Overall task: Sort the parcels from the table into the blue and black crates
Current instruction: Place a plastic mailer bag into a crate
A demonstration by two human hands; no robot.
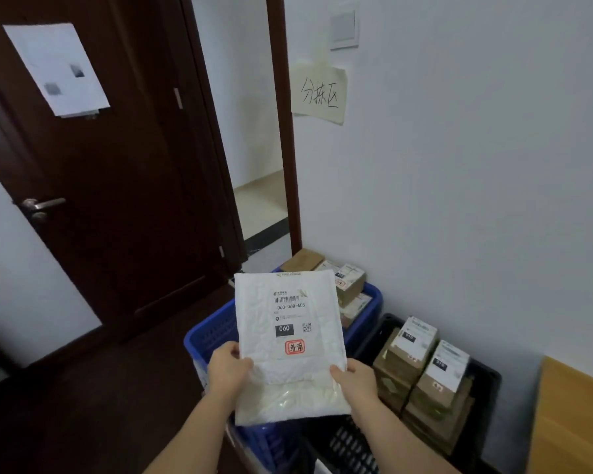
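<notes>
Both hands hold a white padded mailer flat and face up above the blue crate. The left hand grips the mailer's lower left edge, thumb on top and fingers curled beneath; the right hand grips its lower right edge the same way. The mailer's label shows a barcode, the code 060-06B-A05, a black block reading 060 and a red stamp. The mailer hides most of the blue crate's inside; at the crate's far end, brown cardboard boxes with white labels rise above its rim. Just right of the blue crate stands the black crate, touching or nearly touching it, filled with stacked brown labelled boxes. Right of the black crate shows a corner of a wooden table. On the white wall above the blue crate hangs a handwritten paper sign; left of the crate is a dark wooden door with a printed sheet taped on it
</notes>
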